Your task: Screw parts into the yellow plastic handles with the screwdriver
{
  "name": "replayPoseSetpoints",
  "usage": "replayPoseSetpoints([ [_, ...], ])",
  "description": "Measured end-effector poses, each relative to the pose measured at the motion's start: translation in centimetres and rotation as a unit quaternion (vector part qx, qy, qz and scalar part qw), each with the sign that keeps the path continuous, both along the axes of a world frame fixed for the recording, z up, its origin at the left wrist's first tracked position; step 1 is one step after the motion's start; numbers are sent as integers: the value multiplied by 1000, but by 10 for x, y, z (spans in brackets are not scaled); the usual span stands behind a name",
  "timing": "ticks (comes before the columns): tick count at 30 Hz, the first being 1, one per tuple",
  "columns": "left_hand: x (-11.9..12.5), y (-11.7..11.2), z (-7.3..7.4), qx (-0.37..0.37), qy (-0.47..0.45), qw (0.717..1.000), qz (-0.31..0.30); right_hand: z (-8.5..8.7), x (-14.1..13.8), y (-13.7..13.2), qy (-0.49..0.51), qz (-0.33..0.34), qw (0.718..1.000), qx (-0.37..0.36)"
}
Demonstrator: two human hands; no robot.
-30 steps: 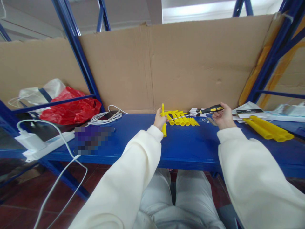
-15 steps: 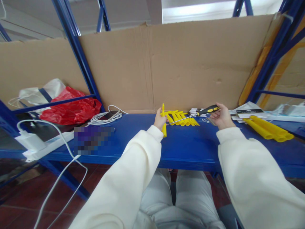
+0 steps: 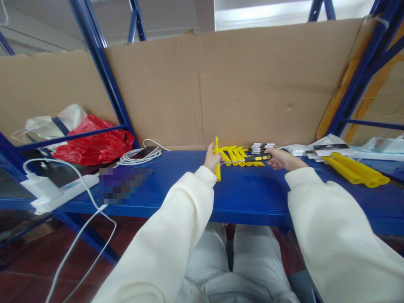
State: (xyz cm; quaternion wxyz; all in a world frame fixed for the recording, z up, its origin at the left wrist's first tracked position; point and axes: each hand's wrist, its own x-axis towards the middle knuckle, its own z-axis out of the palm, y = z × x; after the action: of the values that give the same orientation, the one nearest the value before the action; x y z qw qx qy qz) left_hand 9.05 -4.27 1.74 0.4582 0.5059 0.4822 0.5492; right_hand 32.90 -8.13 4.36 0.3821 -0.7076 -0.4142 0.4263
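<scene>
My left hand (image 3: 212,158) is closed around a yellow plastic tube piece (image 3: 217,173), which stands upright with a narrow top end. In my right hand (image 3: 277,159) is a screwdriver (image 3: 258,158) with a black and yellow handle, gripped at its rear end. The shaft lies almost level and points left at the yellow piece. Its tip is lost at my left fingers, so I cannot tell whether it sits inside the piece. Behind the shaft, several similar yellow pieces (image 3: 235,152) lie in a row on the blue shelf (image 3: 249,193).
White-and-black packets (image 3: 260,146) lie behind the screwdriver. Larger yellow tubes (image 3: 355,170) rest at the right, beside flat packages (image 3: 330,148). On the left are a coiled white cable (image 3: 139,158), a power strip (image 3: 66,194) and a red bag (image 3: 94,141). Cardboard (image 3: 252,84) closes the back.
My right hand has brought the screwdriver left and lower, and its handle is more level. Less of the shaft shows beside my left hand, which has stayed in place.
</scene>
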Motion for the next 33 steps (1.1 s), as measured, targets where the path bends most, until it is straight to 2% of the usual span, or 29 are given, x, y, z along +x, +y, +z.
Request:
replayPoseSetpoints([
  [3,0,0,-1,5,-1,1000,-4,-5,-3,0,-88,-10,995,-44],
  [10,1,2,-3,6,-1,1000,-4,-15,2,1,-204,-34,977,-47],
  [18,1,-1,-2,-5,6,1000,-5,-24,19,10,-187,-61,980,33],
  [21,1,-1,-2,-6,12,1000,-11,-25,24,16,-250,-43,967,30],
  [24,1,-1,-2,-14,20,1000,-14,-25,28,21,-345,-9,938,-2],
  [27,1,-1,-1,-20,23,999,-16,-24,29,24,-397,6,917,-28],
  [33,2,-2,-1,-29,40,998,-28,-25,27,23,-390,15,920,-33],
])
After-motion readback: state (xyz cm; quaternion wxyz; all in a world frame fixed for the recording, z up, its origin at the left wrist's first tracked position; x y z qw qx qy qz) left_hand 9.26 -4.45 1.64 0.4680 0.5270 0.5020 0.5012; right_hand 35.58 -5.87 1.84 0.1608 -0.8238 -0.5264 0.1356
